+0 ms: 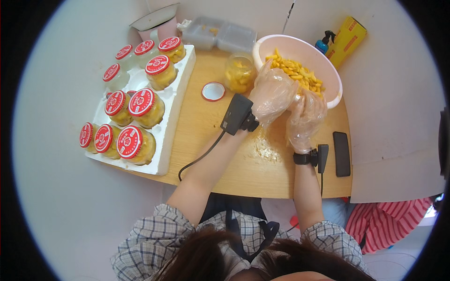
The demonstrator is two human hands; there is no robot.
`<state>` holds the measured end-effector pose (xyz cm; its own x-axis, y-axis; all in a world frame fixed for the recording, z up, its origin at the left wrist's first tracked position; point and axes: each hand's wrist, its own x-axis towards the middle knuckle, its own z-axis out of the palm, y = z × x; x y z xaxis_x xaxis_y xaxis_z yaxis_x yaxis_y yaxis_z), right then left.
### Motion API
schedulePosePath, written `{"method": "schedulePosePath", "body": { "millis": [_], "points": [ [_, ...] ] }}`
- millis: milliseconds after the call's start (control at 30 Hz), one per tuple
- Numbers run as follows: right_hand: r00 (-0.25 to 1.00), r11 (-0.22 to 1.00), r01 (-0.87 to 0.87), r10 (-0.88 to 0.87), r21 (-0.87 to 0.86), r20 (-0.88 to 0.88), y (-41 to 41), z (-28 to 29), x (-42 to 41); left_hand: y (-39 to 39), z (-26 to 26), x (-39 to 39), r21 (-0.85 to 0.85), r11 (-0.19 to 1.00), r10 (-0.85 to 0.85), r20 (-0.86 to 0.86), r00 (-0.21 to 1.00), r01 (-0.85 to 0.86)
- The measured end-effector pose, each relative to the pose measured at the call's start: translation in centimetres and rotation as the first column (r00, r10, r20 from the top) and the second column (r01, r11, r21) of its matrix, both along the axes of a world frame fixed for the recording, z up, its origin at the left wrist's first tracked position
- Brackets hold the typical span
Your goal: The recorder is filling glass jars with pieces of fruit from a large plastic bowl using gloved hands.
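Note:
Both hands wear clear plastic gloves and meet at the near rim of a pink plastic basin (332, 75). Yellow cut fruit pieces (295, 72) lie inside it. My left hand (275, 93) reaches over the rim at the fruit; its fingertips are partly hidden, and its grip is unclear. Beside it, my right hand (306, 116) is bent at the rim near a small whitish thing, too covered to name. An uncovered glass jar (239, 75) partly filled with yellow fruit stands left of my left hand. Its apparent lid (213, 91) lies on the table, pale inner side up.
On the left, a white foam tray (165, 140) holds several red-lidded jars (140, 102). Clear plastic containers (235, 37) and a pink pail (163, 31) stand behind. A blue spray bottle (322, 45) and yellow box (346, 42) stand beyond the basin; a black phone (341, 154) lies right.

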<state>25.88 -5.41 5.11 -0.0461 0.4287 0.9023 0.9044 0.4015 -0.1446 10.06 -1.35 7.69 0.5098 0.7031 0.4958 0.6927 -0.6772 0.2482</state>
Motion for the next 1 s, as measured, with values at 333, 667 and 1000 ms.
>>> {"method": "schedulePosePath", "body": {
  "millis": [333,667,1000],
  "points": [
    [0.999,1.0,0.015,-0.016,0.023,0.044,0.6,-0.2,0.4,-2.1,-1.6,-1.4,0.118,0.993,-0.028,0.418,0.908,-0.023],
    [0.997,0.998,0.042,-0.045,0.046,0.064,0.4,0.4,0.7,-3.3,-2.7,-3.8,0.169,0.976,0.0,0.634,0.774,-0.138],
    [0.998,0.973,0.046,-0.034,-0.225,0.058,0.9,3.3,1.1,-2.8,-5.5,-5.1,-0.133,0.984,0.173,0.577,0.798,-0.117]
  ]
}}
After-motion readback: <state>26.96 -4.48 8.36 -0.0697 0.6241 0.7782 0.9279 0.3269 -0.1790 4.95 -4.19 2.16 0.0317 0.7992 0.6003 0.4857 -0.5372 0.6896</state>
